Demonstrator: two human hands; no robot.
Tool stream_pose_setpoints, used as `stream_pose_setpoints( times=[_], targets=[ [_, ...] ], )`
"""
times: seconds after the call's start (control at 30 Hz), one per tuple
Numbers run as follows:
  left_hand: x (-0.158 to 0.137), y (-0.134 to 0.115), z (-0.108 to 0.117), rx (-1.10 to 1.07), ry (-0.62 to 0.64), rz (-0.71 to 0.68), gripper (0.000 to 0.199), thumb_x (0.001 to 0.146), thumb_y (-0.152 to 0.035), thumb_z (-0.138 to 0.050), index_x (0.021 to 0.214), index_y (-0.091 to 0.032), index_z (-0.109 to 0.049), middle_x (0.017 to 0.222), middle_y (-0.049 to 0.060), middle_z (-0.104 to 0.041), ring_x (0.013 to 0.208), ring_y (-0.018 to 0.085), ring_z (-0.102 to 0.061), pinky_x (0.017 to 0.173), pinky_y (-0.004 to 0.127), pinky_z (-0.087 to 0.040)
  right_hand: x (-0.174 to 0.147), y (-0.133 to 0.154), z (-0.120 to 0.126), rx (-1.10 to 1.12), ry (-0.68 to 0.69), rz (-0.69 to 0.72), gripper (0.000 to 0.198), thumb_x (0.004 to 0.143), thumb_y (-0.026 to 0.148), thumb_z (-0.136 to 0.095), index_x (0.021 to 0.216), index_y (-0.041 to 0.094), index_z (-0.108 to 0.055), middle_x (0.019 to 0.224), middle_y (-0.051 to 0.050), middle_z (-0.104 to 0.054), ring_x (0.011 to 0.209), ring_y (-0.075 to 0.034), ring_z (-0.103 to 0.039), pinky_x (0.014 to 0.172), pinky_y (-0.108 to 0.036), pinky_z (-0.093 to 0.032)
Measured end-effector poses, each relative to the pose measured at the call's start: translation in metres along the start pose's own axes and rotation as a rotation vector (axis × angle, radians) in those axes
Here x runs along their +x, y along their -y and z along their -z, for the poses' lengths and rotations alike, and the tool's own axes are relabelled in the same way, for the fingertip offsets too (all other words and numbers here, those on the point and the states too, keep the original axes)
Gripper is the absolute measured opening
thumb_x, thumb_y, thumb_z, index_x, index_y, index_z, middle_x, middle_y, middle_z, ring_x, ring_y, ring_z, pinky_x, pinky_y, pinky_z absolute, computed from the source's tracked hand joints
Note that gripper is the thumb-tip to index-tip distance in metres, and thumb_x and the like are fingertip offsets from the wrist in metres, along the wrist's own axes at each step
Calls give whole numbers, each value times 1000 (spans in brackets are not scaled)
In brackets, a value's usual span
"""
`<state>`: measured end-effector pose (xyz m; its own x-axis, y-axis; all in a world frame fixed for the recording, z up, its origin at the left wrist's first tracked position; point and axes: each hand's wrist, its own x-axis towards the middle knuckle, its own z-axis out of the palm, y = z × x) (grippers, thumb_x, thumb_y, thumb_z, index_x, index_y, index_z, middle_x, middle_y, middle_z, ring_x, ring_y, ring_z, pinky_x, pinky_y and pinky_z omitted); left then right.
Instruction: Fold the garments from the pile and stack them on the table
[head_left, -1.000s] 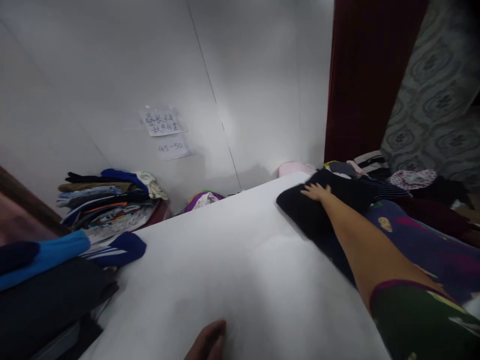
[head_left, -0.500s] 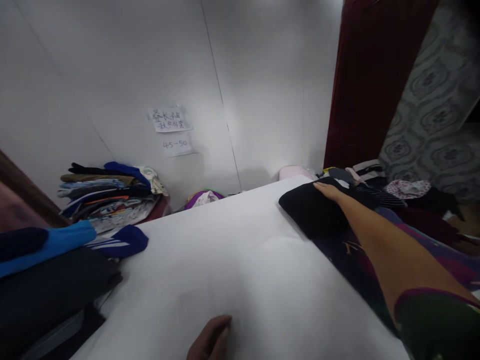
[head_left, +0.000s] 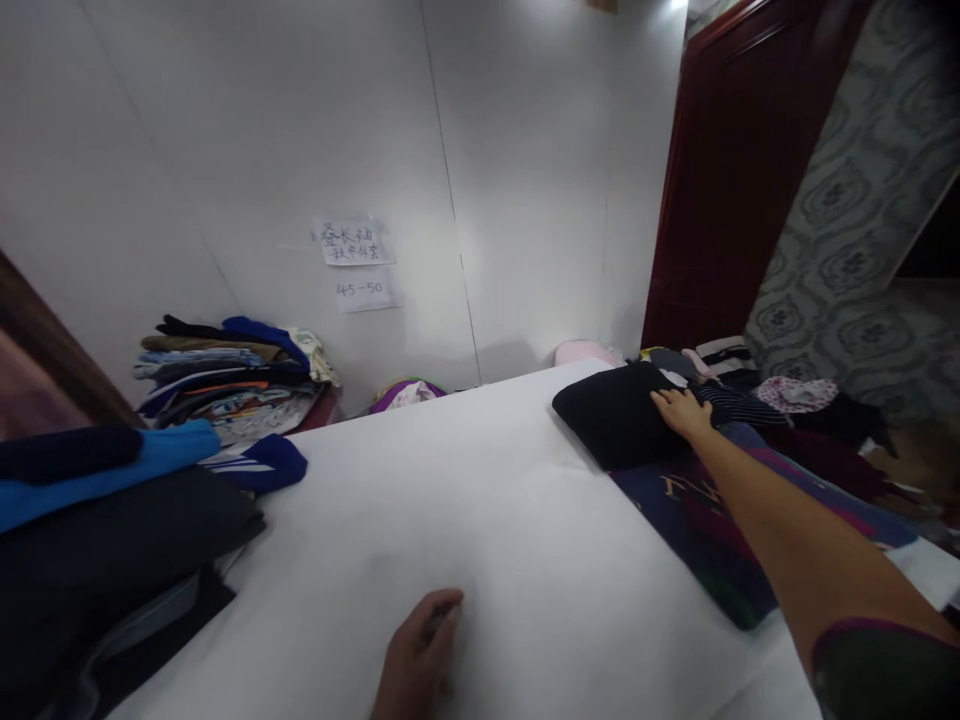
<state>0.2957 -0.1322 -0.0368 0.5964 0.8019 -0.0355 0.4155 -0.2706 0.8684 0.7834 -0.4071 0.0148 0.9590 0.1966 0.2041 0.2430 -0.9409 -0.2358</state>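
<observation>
A folded black garment [head_left: 611, 415] lies at the far right of the white table [head_left: 450, 500]. My right hand [head_left: 684, 412] rests on its right side with the fingers spread, not wrapped round it. Beside and in front of that garment lies a dark blue and purple patterned garment [head_left: 690, 510], partly hidden under my right forearm. My left hand [head_left: 424, 645] is over the near middle of the table, fingers loosely curled, a small gap between thumb and forefinger, and nothing in it.
Dark and blue clothes [head_left: 112, 530] are heaped at the left edge. Behind them stands a stack of folded clothes [head_left: 225, 380]. More clothes [head_left: 795, 395] lie at the right. Ahead is a white wall with paper signs [head_left: 360, 265]; a dark red door [head_left: 742, 170] stands right.
My right hand has shifted from the black garment's far top edge to its right side, fingers now spread. My left hand shows a little higher in view. The view has tilted slightly.
</observation>
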Motion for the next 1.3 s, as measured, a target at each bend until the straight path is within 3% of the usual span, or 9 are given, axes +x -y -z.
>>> stream_pose_setpoints(
  times=[0.1,0.17,0.37,0.53,0.67,0.77,0.9,1.1,1.3],
  targets=[
    [1,4,1,-109,199,-54,35,69,-58,-60,85,-30,-74,90,-6,-74,87,23,-67,80,29,-53,-38,31,3,-14,-67,171,48,97,43,-30,132,24,-57,145,-9,-48,140,-31,-30,109,-62,-20],
    [3,7,2,-99,197,-79,36,73,-55,-58,88,-27,-73,92,-3,-74,88,23,-66,82,30,-52,-70,53,2,18,-31,306,45,96,41,-35,131,23,-58,145,-10,-48,141,-29,-29,111,-59,-19],
    [4,12,-1,-46,197,-206,37,78,-50,-54,93,-21,-71,97,3,-73,91,22,-66,85,33,-51,-175,107,-3,227,294,629,52,90,39,-53,138,19,-52,153,-15,-36,143,-31,-26,113,-55,-21],
    [7,13,-5,-85,190,-256,36,76,-47,-55,90,-18,-70,93,5,-72,90,22,-66,83,34,-52,-265,141,-15,443,516,787,61,87,44,-56,141,17,-49,153,-15,-35,143,-28,-29,115,-43,-26],
    [5,4,-4,-177,264,-173,30,76,-37,-57,93,-15,-67,91,7,-72,81,19,-65,71,30,-53,-327,171,-26,477,575,870,60,83,41,-60,139,20,-52,150,-13,-40,140,-29,-34,114,-47,-26],
    [-7,-6,5,-152,291,-144,23,79,-23,-54,95,-14,-67,96,8,-72,86,17,-65,75,29,-53,-363,188,-29,428,590,925,56,83,39,-58,137,23,-54,148,-13,-43,139,-33,-34,113,-55,-22],
    [-32,-8,26,54,280,-231,30,80,-22,-56,106,-13,-67,103,9,-71,92,18,-64,85,30,-51,-390,207,-32,455,585,1038,49,83,34,-56,130,25,-59,145,-11,-48,136,-32,-39,111,-56,-26],
    [-59,14,47,297,216,-384,31,89,-21,-42,101,-14,-70,109,11,-69,105,22,-59,98,37,-44,-400,247,-45,584,636,1213,28,82,28,-50,94,25,-75,119,-9,-67,115,-30,-58,101,-48,-43],
    [-70,39,54,222,129,-439,33,88,-19,-42,114,-16,-63,121,8,-64,113,19,-55,103,35,-41,-397,259,-82,624,472,1289,31,83,34,-49,99,32,-75,122,-8,-66,126,-31,-51,110,-55,-35]
  ],
)
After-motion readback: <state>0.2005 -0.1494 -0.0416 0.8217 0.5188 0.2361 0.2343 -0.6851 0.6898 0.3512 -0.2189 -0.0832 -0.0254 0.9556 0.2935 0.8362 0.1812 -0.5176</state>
